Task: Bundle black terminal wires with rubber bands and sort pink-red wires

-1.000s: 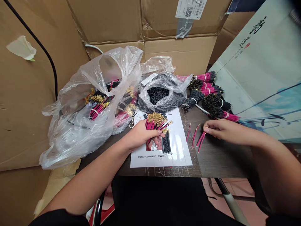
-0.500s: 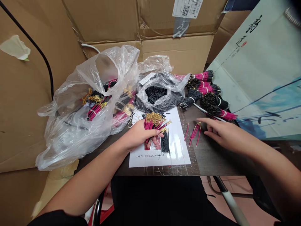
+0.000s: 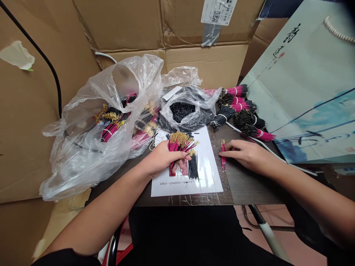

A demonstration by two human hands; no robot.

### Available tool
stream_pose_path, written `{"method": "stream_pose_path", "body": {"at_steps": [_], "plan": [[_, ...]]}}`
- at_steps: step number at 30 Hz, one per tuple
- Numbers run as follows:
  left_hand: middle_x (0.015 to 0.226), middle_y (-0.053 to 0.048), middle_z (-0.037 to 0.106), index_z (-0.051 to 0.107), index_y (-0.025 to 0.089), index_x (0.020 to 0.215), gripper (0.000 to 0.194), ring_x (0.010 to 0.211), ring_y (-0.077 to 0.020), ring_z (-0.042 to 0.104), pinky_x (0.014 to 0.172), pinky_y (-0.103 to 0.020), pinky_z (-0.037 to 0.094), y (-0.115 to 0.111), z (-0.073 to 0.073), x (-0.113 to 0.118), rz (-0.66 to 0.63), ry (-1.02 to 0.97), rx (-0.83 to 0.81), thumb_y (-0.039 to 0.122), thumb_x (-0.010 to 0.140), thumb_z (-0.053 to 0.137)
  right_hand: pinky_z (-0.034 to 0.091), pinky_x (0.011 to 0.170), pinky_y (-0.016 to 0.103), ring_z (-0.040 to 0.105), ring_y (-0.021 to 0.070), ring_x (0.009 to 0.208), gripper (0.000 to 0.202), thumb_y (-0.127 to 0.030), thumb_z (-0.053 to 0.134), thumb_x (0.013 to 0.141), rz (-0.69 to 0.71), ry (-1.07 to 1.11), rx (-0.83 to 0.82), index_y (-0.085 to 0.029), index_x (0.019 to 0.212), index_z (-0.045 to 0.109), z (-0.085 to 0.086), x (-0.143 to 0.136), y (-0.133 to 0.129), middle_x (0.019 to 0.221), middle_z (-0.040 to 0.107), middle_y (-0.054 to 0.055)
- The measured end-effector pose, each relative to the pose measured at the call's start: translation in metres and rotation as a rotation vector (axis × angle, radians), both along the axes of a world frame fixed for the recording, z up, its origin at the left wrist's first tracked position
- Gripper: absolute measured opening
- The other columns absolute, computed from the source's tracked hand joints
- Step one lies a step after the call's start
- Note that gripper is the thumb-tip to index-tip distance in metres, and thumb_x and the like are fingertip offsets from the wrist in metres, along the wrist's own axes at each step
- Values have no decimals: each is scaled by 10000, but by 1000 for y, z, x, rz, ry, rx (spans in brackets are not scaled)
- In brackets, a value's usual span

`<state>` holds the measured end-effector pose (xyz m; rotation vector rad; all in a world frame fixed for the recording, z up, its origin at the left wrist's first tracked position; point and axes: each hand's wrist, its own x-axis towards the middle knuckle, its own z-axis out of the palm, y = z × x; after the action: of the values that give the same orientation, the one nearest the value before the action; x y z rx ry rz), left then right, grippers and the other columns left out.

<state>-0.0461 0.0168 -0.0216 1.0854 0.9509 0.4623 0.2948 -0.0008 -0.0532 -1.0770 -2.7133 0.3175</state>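
My left hand [image 3: 162,157] is closed around a fan-shaped bundle of pink and black wires [image 3: 180,140] with gold pin ends pointing up and away. Just below it, a row of short black wires [image 3: 193,168] with gold tips lies over the printed sheet [image 3: 209,181]. To the right, my right hand [image 3: 245,153] rests low on the table with its fingers closed on a few short pink wires [image 3: 223,160], which stand side by side in a tight, nearly parallel group. Its fingertips lie across their middle; the exact grip is partly hidden.
A clear plastic bag [image 3: 80,155] with wire bundles stands at left. Behind the sheet sits an open bag of small black tubes [image 3: 182,111]. Tied wire bundles [image 3: 240,105] are piled at back right, beside a pale paper bag [image 3: 305,96]. Cardboard [image 3: 205,61] walls the back.
My right hand has moved left onto the loose pink wires, and these have gone from spread apart to drawn together. My left hand still holds its bundle in about the same place.
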Motion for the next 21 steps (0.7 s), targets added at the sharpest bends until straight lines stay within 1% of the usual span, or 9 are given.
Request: {"method": "stream_pose_path", "body": {"at_steps": [3, 6, 10, 13, 15, 17, 18, 19, 21], "plan": [[594, -107, 709, 706, 71, 832, 191, 366, -123, 565, 333, -198, 429, 0, -2, 0, 8, 2, -8, 262, 835, 690, 550, 816, 365, 677, 224, 938, 393, -184, 406, 1033, -21, 33, 43, -263, 1149, 774, -5, 6, -1, 1084, 713, 115], [618, -119, 718, 703, 75, 832, 194, 376, -124, 560, 333, -207, 440, 0, -3, -1, 15, -15, -20, 268, 831, 702, 557, 848, 380, 688, 229, 979, 381, -211, 412, 1041, -50, 49, 63, -276, 1122, 778, -8, 11, -3, 1116, 729, 106], [600, -110, 705, 698, 74, 819, 174, 409, -140, 594, 332, -199, 440, -2, -2, -1, 24, -51, -24, 248, 827, 695, 557, 853, 377, 696, 231, 1003, 381, -200, 414, 1044, -39, 32, 94, -261, 1150, 774, -8, 17, -8, 1150, 731, 116], [601, -130, 709, 694, 65, 827, 181, 444, -165, 635, 335, -194, 437, -3, 0, -1, 17, -90, -30, 245, 837, 674, 549, 872, 400, 689, 244, 1035, 387, -180, 424, 1038, -54, -43, 121, -264, 1269, 722, -1, 17, -14, 1220, 714, 120], [597, -137, 711, 695, 58, 833, 186, 424, -153, 622, 338, -186, 432, -3, 2, -1, 6, -113, -31, 239, 848, 658, 546, 887, 419, 683, 257, 1059, 383, -191, 467, 1022, -115, -35, 145, -262, 1340, 669, 8, 8, -20, 1267, 700, 115], [591, -133, 711, 696, 54, 834, 182, 394, -134, 595, 342, -182, 434, -3, 3, -1, -1, -124, -28, 230, 850, 654, 549, 887, 416, 687, 256, 1041, 345, -226, 527, 1004, -193, 59, 144, -228, 1321, 662, 20, -8, -24, 1247, 705, 115], [586, -128, 709, 698, 53, 830, 179, 386, -128, 587, 343, -182, 435, -3, 3, -1, -1, -126, -27, 226, 848, 656, 551, 883, 405, 693, 247, 1011, 309, -251, 550, 1000, -230, 121, 112, -213, 1280, 675, 27, -19, -25, 1209, 714, 111], [578, -123, 705, 699, 53, 825, 176, 381, -126, 583, 342, -181, 435, -3, 3, -1, -1, -125, -28, 224, 845, 660, 555, 845, 386, 700, 226, 933, 278, -279, 564, 998, -257, 181, 52, -203, 1236, 688, 33, -31, -25, 1143, 728, 102], [571, -115, 701, 704, 52, 823, 181, 378, -125, 581, 339, -182, 438, -2, 2, 0, -8, -119, -31, 228, 842, 669, 546, 716, 339, 686, 189, 790, 241, -332, 568, 1000, -329, 287, -114, -205, 1138, 719, 42, -58, -22, 1031, 746, 76]]}}
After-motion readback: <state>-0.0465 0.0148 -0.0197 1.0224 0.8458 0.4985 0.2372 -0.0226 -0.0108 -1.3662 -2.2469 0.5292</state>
